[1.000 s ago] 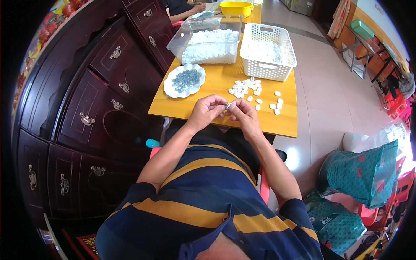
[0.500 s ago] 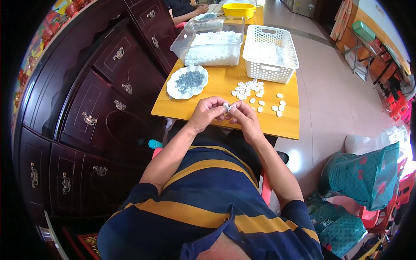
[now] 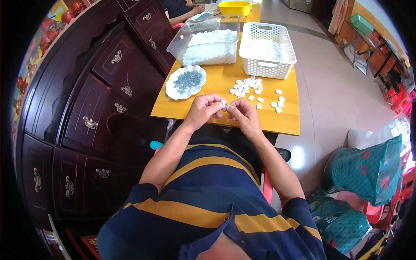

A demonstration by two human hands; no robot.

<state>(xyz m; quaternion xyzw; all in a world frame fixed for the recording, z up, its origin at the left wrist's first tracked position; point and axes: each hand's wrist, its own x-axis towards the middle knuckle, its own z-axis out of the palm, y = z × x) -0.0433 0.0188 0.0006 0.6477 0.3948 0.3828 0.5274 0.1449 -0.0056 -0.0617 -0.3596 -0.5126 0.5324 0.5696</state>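
Half a second ago the two hands met at the fingertips around one small piece; now a slim gap shows between them. The left hand (image 3: pixel 202 112) pinches a small white piece (image 3: pixel 223 104) between thumb and forefinger, over the near edge of the worktop (image 3: pixel 277 123). The right hand (image 3: pixel 247 118), just beside it, has thumb and forefinger drawn narrow; I can't tell whether they grip a bit of their own.

Past the right hand lie three loose white discs (image 3: pixel 259 99), and farther to its right five more discs (image 3: pixel 274 104). The heap of discs (image 3: pixel 242 89) beyond it is too crowded to count.

Beyond the left hand sits one scalloped plate (image 3: pixel 173 92) of grey bits (image 3: pixel 187 80), too many to count. Farther out stand one clear bin (image 3: pixel 176 44) and, to its right, one white basket (image 3: pixel 253 66), both holding white pieces.

Well off to the right hand's right are two teal bags, the upper (image 3: pixel 364 171) and the lower (image 3: pixel 338 216), both printed.
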